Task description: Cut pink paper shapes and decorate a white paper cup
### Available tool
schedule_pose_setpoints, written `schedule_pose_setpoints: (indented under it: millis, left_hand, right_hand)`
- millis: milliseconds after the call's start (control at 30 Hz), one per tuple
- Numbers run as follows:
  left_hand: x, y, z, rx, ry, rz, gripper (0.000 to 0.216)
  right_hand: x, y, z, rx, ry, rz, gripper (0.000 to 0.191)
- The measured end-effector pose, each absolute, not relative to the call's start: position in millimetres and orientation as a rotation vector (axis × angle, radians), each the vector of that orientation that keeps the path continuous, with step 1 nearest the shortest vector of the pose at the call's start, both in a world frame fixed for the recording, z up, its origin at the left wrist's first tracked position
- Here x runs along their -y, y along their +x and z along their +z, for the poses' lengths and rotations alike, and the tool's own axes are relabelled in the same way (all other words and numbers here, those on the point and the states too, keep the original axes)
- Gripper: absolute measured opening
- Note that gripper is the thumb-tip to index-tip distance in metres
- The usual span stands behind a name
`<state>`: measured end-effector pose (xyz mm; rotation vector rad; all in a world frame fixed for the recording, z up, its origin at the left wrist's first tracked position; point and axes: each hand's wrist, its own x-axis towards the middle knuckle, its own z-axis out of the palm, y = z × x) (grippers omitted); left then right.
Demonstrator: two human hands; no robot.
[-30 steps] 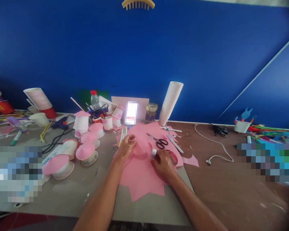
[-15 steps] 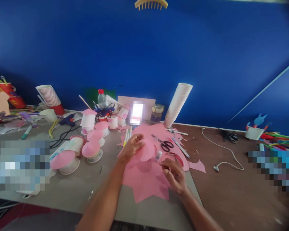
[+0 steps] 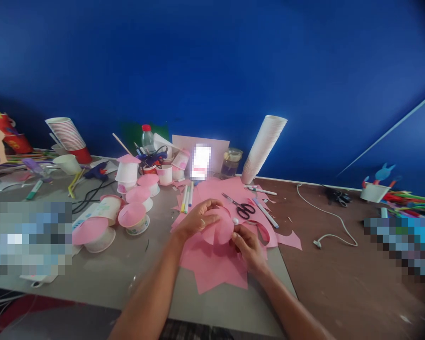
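Observation:
A round pink paper disc [image 3: 217,229] with a slit or overlapping edge is raised over the pink sheets. My left hand [image 3: 200,219] grips its left side, thumb in front and fingers behind. On the opposite edge, the thumb and fingers of my right hand [image 3: 246,245] pinch the paper. Just behind that hand shows a small white cylinder end [image 3: 235,221], partly hidden. Black-handled scissors [image 3: 246,211] lie beyond the disc on the pink paper [image 3: 219,269], which has jagged edges.
Several paper cups with pink cone tops [image 3: 132,215] stand to the left. Markers [image 3: 187,198], a glass jar [image 3: 231,163] and a tall leaning cup stack [image 3: 265,148] are behind. A white cable [image 3: 335,215] lies on the brown table at right.
My right hand has moved in from beside the disc and now pinches its right edge. The disc has turned and shifted slightly right. The view has tilted a little.

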<state>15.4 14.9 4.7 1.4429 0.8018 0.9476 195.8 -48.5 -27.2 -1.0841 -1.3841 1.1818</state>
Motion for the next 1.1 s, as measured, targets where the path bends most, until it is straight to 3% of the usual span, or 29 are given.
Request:
schedule_pose_setpoints:
  millis: [433,633,1100]
  left_hand:
    - [-16,16,3,-0.731,1.406,0.871,0.02]
    - [-21,20,-3,-0.77,1.409,0.875,0.026]
    - [-23,24,-6,-0.87,1.414,0.945,0.028]
  right_hand:
    - [51,205,-36,1.41,-1.19,0.642,0.024]
    - [50,209,-37,1.484,-1.301,0.368,0.018]
    - [46,210,-31,1.536,-1.322,0.254,0.02]
